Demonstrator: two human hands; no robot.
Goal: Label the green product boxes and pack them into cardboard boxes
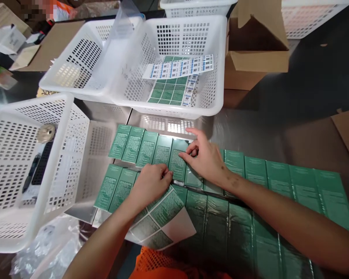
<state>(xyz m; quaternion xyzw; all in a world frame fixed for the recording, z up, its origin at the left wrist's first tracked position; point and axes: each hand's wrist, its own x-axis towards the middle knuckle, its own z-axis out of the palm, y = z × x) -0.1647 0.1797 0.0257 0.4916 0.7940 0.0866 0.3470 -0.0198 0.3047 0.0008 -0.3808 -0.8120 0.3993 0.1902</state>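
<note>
My left hand is closed, its fingers pinching a sheet of green labels that hangs over the near row of boxes. Part of this sheet is bare white backing. My right hand has its index finger stretched out and the other fingers curled. Its thumb rests on a green box in the far row, and nothing shows in its grip. Boxes left of it carry printed green labels, such as this labelled box. Further right, plainer film-wrapped green boxes continue the row, partly behind my right forearm.
A white basket behind the rows holds label sheets. Another white basket stands at left with small items inside. An open cardboard box sits at back right. Clear plastic bags lie at lower left.
</note>
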